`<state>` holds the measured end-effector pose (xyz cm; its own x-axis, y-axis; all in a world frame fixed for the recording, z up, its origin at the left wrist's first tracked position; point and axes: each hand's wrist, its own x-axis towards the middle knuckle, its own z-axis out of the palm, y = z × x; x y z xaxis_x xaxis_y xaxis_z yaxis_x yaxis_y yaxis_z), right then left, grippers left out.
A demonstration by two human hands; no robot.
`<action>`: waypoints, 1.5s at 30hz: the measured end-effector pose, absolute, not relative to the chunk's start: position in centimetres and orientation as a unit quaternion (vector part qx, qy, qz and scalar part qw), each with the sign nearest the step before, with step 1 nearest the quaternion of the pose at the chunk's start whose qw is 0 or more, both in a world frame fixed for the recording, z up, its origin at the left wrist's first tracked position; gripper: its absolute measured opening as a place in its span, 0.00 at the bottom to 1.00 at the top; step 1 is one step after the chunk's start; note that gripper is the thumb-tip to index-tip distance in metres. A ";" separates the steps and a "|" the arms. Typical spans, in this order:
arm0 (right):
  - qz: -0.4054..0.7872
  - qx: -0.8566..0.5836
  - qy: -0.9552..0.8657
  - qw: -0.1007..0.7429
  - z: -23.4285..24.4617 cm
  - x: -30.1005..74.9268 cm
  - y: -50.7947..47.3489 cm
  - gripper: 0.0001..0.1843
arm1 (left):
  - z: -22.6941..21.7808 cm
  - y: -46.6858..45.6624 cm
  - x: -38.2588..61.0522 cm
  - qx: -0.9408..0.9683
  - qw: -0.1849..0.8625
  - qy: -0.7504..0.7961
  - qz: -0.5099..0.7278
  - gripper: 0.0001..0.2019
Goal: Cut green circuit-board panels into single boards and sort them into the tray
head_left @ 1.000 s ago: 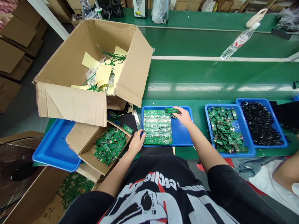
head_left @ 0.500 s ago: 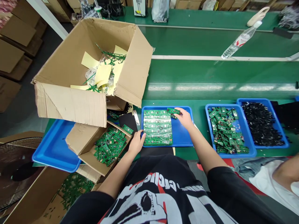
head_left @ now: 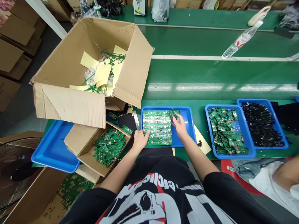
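In front of me a blue tray (head_left: 184, 143) carries a large panel of green circuit boards (head_left: 157, 128) on its left side. My right hand (head_left: 179, 126) is closed on a small circuit board (head_left: 173, 114), held tilted at the panel's upper right corner. Another small green board lies partly hidden behind it at the tray's far side. My left hand (head_left: 139, 140) rests at the tray's left rim, thumb stretched over the panel's left edge and apart from the fingers. Left of that hand, a small cardboard box (head_left: 90, 158) is filled with loose small boards (head_left: 109, 144).
A big cardboard box (head_left: 93, 109) with yellow sheets and green strips stands back left. Beneath it lies another blue tray (head_left: 53, 149). To the right are a tray of small boards (head_left: 227, 130) and a tray of black parts (head_left: 261, 124). A co-worker's arm (head_left: 286, 172) is far right.
My right hand has moved slightly left and down, tilting the small board from flat to steep. More of the yellowish sheet right of the tray shows. My left thumb reaches further onto the panel.
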<state>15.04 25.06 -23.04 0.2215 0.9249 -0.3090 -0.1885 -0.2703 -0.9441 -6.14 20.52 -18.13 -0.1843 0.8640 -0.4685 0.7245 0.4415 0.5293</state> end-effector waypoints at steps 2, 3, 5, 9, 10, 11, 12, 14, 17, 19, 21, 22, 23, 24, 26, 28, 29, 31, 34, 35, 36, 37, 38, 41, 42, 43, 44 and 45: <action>0.560 -0.570 -0.254 0.545 -23.0 13.7 24.0 0.25 | -18.3 21.2 -5.7 0.486 0.386 0.778 0.093 0.20; 0.559 -0.566 -0.237 0.558 -22.9 13.2 23.6 0.25 | -18.4 21.5 -5.5 0.470 0.389 0.786 0.097 0.19; 0.551 -0.563 -0.217 0.577 -22.5 12.5 23.2 0.25 | -18.4 21.8 -5.2 0.441 0.392 0.799 0.117 0.18; 0.545 -0.560 -0.186 0.596 -21.5 12.2 23.1 0.25 | -17.7 21.8 -4.9 0.411 0.411 0.790 0.194 0.16; 0.543 -0.560 -0.184 0.598 -21.2 12.3 23.1 0.25 | -17.4 21.9 -4.9 0.407 0.422 0.780 0.217 0.16; 0.538 -0.561 -0.186 0.601 -20.8 12.4 23.0 0.24 | -17.2 22.0 -4.9 0.404 0.437 0.768 0.238 0.16; 0.532 -0.563 -0.190 0.604 -20.3 12.4 22.8 0.24 | -16.8 22.1 -5.0 0.401 0.451 0.755 0.257 0.16; 0.516 -0.565 -0.201 0.611 -19.2 12.6 22.4 0.24 | -16.0 22.3 -5.4 0.395 0.477 0.731 0.287 0.18; 0.503 -0.560 -0.223 0.620 -16.8 12.8 21.5 0.23 | -14.3 22.2 -6.1 0.344 0.562 0.663 0.356 0.24; 0.489 -0.558 -0.247 0.623 -14.9 12.7 20.7 0.21 | -12.9 21.8 -6.3 0.297 0.643 0.594 0.382 0.25; 0.475 -0.555 -0.282 0.622 -12.9 12.7 20.0 0.20 | -11.5 21.2 -6.4 0.271 0.695 0.557 0.366 0.22; 0.471 -0.549 -0.303 0.620 -12.0 12.6 19.6 0.19 | -10.8 20.8 -6.3 0.263 0.705 0.553 0.358 0.21; 0.467 -0.543 -0.323 0.618 -11.2 12.6 19.2 0.19 | -10.1 20.4 -6.2 0.255 0.710 0.552 0.354 0.21; 0.462 -0.537 -0.343 0.616 -10.3 12.7 18.8 0.19 | -9.5 20.0 -6.1 0.250 0.712 0.553 0.355 0.22; 0.447 -0.536 -0.375 0.610 -8.9 12.9 18.1 0.18 | -8.2 19.3 -6.0 0.252 0.713 0.546 0.361 0.27; 0.426 -0.547 -0.400 0.599 -7.6 13.3 17.4 0.17 | -7.1 18.7 -6.1 0.279 0.712 0.534 0.360 0.31; 0.417 -0.554 -0.412 0.591 -7.0 13.7 17.0 0.17 | -6.6 18.5 -6.3 0.299 0.707 0.531 0.359 0.33; 0.408 -0.562 -0.443 0.567 -5.8 14.5 16.3 0.17 | -5.8 17.9 -6.6 0.335 0.692 0.531 0.356 0.34; 0.391 -0.559 -0.524 0.510 -3.9 15.8 15.5 0.18 | -5.4 17.1 -7.2 0.344 0.681 0.541 0.354 0.33; 0.372 -0.558 -0.559 0.487 -3.3 16.2 15.4 0.19 | -5.4 16.8 -7.4 0.339 0.682 0.543 0.354 0.32; 0.346 -0.557 -0.595 0.465 -2.8 16.6 15.3 0.19 | -5.5 16.6 -7.6 0.336 0.681 0.545 0.356 0.32; 0.314 -0.557 -0.627 0.444 -2.3 16.8 15.3 0.19 | -5.6 16.4 -7.7 0.335 0.680 0.545 0.358 0.32; 0.281 -0.557 -0.655 0.426 -1.9 17.0 15.3 0.19 | -5.6 16.3 -7.7 0.338 0.680 0.543 0.360 0.32; 0.203 -0.556 -0.705 0.391 -1.2 17.2 15.5 0.19 | -5.6 16.2 -7.7 0.350 0.687 0.527 0.358 0.32; 0.188 -0.555 -0.714 0.383 -1.2 17.2 15.6 0.19 | -5.4 16.2 -7.6 0.353 0.689 0.524 0.355 0.32; 0.178 -0.552 -0.722 0.376 -1.1 17.2 15.7 0.19 | -5.3 16.3 -7.5 0.355 0.690 0.522 0.354 0.32; 0.172 -0.547 -0.730 0.371 -1.1 17.2 15.8 0.19 | -5.1 16.3 -7.4 0.356 0.690 0.521 0.354 0.33; 0.169 -0.542 -0.737 0.367 -1.2 17.2 15.8 0.19 | -4.9 16.3 -7.3 0.354 0.691 0.520 0.355 0.33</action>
<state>17.18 15.80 -1.16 -0.1422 0.9229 0.3579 0.6752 0.3549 -0.6467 -7.30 16.29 -4.86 0.2069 0.8596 -0.4673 -0.1233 0.4967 0.8591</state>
